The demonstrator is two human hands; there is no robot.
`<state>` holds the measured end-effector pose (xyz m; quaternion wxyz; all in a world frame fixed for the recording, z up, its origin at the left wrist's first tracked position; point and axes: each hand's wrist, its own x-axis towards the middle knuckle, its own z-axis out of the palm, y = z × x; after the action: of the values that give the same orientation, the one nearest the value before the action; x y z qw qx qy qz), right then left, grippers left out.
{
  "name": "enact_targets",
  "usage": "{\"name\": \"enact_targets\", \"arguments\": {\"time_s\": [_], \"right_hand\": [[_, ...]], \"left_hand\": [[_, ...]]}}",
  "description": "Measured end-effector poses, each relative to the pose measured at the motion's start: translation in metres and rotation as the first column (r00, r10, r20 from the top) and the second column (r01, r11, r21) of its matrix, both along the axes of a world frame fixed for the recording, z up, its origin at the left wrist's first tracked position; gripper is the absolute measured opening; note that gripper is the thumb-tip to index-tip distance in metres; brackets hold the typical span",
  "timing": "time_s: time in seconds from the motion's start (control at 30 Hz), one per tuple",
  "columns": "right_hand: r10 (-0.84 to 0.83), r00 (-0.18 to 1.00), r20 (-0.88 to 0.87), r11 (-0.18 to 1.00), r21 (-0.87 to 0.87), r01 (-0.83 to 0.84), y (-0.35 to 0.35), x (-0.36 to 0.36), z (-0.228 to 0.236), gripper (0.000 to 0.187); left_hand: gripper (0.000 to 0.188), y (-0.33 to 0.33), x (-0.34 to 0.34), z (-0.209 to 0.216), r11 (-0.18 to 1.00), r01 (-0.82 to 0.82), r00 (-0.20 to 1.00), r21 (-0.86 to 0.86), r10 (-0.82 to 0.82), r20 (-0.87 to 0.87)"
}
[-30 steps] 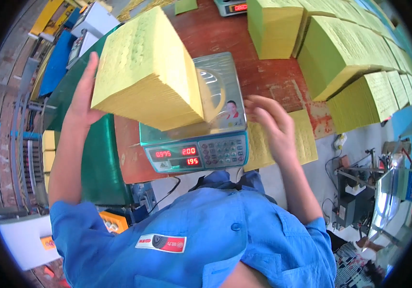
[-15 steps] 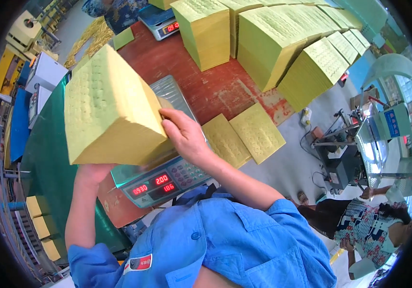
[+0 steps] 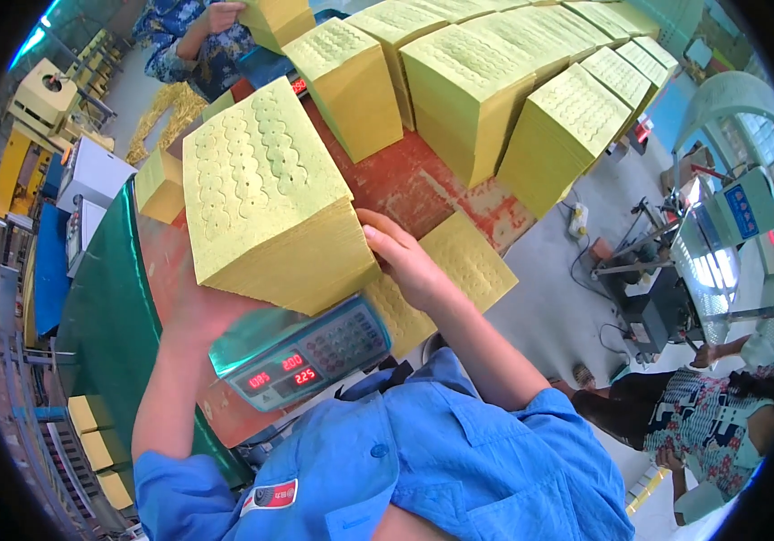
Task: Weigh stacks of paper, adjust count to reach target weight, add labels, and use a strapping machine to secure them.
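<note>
Stack of yellow embossed sheets [image 3: 270,194] sits squarely over a scale [image 3: 333,338], its bulk covering most of the weighing plate, near the wearer's edge of the red table [image 3: 396,185]. Whether its full weight bears on the plate cannot be told, though the red digits are lit. A worker's two bare hands flank it, apparently to steady a tall, loose pile that could shear sideways. The right hand [image 3: 410,266] has its fingers close together and slightly bent against the right face; whether they grip or merely press is unclear. The left hand [image 3: 198,307], blurred, is at the lower left side, perhaps supporting the base; the spread of its fingers cannot be told. The scale's keypad and display face the worker, presumably for easy reading. Loose sheets [image 3: 473,257] lie just right of the scale, within easy reach. Beyond, tall finished-looking stacks [image 3: 468,68] stand in close rows, likely to save room and keep one another upright. Across the table, a co-worker's hand [image 3: 222,16] touches another stack [image 3: 279,20]. At right, well apart, stands a person in a patterned top [image 3: 698,415].
</note>
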<state>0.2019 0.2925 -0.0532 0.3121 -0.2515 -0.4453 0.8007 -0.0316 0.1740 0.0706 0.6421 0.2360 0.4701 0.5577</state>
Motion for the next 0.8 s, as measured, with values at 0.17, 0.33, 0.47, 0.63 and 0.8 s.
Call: {"name": "enact_targets", "arguments": {"time_s": [0.17,0.33,0.47,0.63,0.8], "right_hand": [[-0.027,0.998,-0.056,0.995,-0.093,0.021,0.001,0.006,-0.002,0.074],[-0.182,0.976,-0.12,0.983,-0.035,0.179,0.013,0.019,0.013,0.08],[-0.313,0.948,-0.063,0.948,-0.087,0.307,0.046,0.041,0.013,0.073],[-0.317,0.943,-0.098,0.946,-0.1,0.307,0.094,0.055,-0.027,0.064],[-0.352,0.935,-0.034,0.927,-0.149,0.344,0.119,0.049,-0.049,0.057]], "left_hand": [[0.066,0.024,0.014,0.064,0.995,-0.089,0.995,0.035,0.09,-0.033],[0.056,0.053,0.021,0.064,0.996,-0.092,0.96,-0.02,0.083,-0.267],[0.056,0.083,0.04,0.037,0.996,-0.092,0.98,-0.01,0.089,-0.177],[0.059,0.126,0.058,0.003,0.995,-0.066,0.991,-0.078,0.056,-0.119],[0.058,0.153,0.053,-0.02,0.996,-0.032,0.996,-0.08,0.024,-0.091]]}}
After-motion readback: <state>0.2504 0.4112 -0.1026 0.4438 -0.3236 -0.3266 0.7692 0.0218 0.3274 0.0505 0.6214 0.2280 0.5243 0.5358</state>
